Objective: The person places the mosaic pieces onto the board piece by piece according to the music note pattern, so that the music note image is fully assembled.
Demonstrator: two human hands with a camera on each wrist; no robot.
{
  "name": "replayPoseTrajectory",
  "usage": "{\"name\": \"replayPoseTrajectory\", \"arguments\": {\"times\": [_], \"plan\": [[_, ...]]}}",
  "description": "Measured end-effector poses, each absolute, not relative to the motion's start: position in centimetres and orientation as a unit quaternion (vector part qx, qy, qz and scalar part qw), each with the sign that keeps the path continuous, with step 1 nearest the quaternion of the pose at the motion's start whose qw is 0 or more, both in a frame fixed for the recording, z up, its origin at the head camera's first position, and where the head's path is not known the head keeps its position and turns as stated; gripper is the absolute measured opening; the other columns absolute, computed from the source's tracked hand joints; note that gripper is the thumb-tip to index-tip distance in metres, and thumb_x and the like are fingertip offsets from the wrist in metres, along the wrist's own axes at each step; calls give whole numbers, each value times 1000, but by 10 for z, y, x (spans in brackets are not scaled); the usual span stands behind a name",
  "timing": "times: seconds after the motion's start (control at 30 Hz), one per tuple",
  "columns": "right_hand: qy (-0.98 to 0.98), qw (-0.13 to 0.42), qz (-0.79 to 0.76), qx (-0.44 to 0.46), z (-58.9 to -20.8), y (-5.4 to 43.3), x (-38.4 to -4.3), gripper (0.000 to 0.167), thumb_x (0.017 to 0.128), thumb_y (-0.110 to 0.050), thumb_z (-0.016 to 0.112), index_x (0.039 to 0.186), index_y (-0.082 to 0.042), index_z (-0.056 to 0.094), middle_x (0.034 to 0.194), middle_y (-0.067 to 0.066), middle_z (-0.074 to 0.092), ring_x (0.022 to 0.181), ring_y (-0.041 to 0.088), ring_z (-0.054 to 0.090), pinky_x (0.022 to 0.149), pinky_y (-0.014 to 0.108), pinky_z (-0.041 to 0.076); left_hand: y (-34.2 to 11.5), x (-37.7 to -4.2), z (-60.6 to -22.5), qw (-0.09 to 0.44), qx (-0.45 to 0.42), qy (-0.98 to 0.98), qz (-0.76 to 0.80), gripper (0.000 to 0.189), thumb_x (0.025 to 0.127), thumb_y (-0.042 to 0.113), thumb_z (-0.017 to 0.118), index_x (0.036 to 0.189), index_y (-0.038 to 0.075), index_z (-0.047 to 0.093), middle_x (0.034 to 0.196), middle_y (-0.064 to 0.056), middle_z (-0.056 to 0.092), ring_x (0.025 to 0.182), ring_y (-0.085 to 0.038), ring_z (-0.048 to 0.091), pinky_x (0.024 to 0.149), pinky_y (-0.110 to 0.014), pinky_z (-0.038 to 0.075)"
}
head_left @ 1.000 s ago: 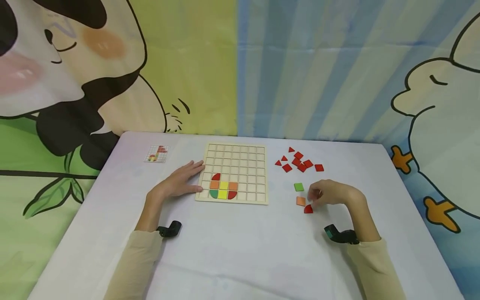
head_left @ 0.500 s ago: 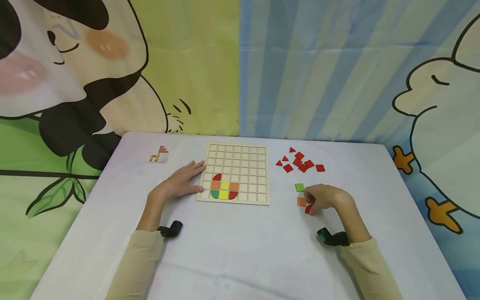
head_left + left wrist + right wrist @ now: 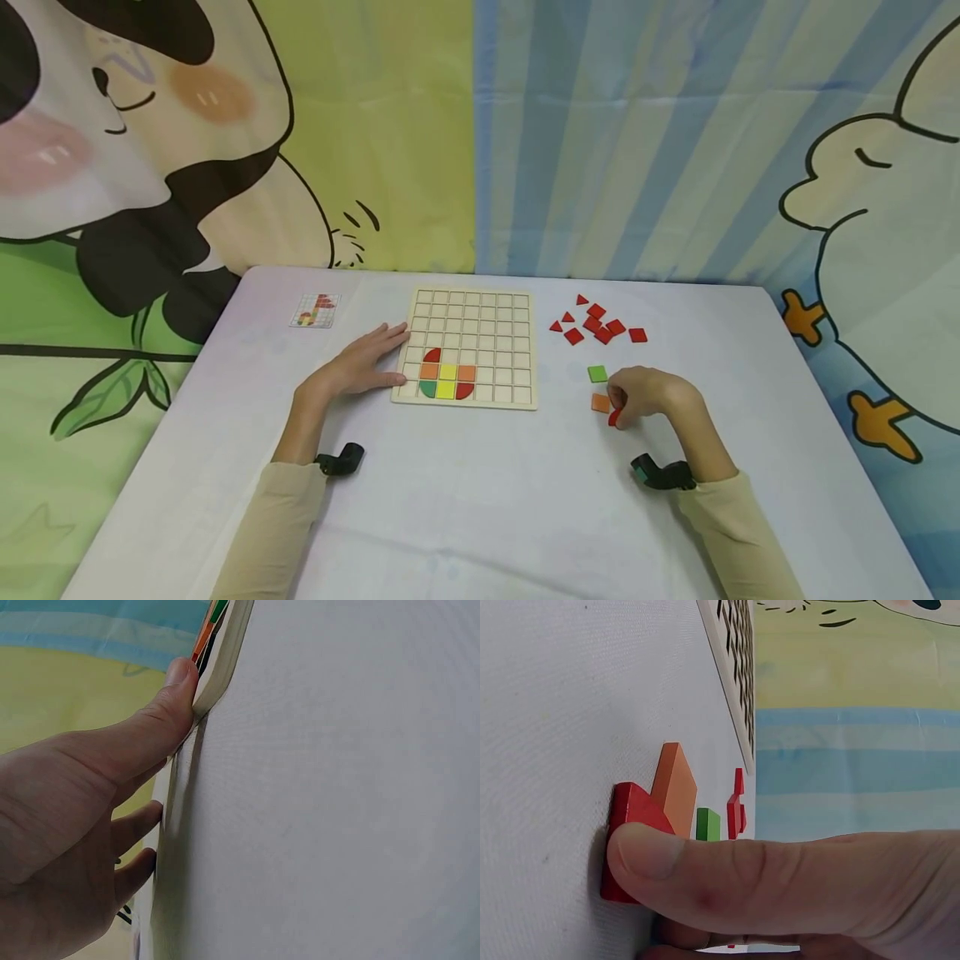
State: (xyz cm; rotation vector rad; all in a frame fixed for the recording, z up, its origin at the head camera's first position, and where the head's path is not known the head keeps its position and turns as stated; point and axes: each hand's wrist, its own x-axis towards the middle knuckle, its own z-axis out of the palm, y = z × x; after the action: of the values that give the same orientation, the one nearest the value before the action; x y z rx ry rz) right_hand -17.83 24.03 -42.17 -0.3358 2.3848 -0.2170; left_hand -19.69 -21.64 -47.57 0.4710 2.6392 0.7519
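At the left edge of the wooden grid board (image 3: 497, 335), my left hand (image 3: 352, 365) rests with fingers and thumb spread and straight. In the left wrist view the thumb (image 3: 161, 712) touches the board's rim (image 3: 225, 667). My right hand (image 3: 651, 393) pinches a red quarter-circle tile (image 3: 630, 806), its thumb (image 3: 660, 855) over one face and the fingers mostly hidden behind. An orange square tile (image 3: 601, 403) lies just left of the red one, and a green square tile (image 3: 597, 374) lies beyond it. Red, orange, yellow (image 3: 446, 389) and green tiles sit in the board's lower left cells.
Several red squares and triangles (image 3: 597, 323) lie loose right of the board, towards the back. A small pattern card (image 3: 315, 310) lies at the back left of the white table (image 3: 465, 500). A printed curtain (image 3: 600, 150) hangs behind the table.
My right hand has moved slightly left and closed its thumb and fingers on the red quarter-circle tile. My left hand stays at the board's edge.
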Motion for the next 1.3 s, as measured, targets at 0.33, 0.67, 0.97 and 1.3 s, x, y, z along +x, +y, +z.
{"name": "replayPoseTrajectory", "arguments": {"times": [0.33,0.67,0.97,1.3], "plan": [[907,370,-119,-164,-420,239,-178,25,76,-12,80,73,-12,55,71,-1,50,73,15,50,63,27,37,-218,-193,-481,172,165,935,261,88,84,45,72,154,17,28,164,-4,19,153,-35,7,118,-63,15],[880,266,-258,-297,-413,244,-186,21,89,-13,69,110,-12,69,95,2,69,82,10,57,71,22,51,-220,-192,-485,166,167,937,258,89,83,49,71,154,18,28,164,-3,20,152,-35,8,118,-63,16],[890,104,-330,-297,-404,229,-189,16,88,-16,71,104,-10,69,93,0,73,81,6,63,73,23,51,-219,-195,-476,164,176,934,264,86,84,43,72,154,14,29,163,-4,20,152,-36,9,119,-62,16],[849,72,-429,-300,-383,166,-203,21,91,-16,68,110,-8,67,96,5,72,86,16,68,79,21,55,-217,-196,-476,162,178,934,263,86,84,46,71,154,16,29,163,-5,21,152,-36,8,118,-62,15]]}}
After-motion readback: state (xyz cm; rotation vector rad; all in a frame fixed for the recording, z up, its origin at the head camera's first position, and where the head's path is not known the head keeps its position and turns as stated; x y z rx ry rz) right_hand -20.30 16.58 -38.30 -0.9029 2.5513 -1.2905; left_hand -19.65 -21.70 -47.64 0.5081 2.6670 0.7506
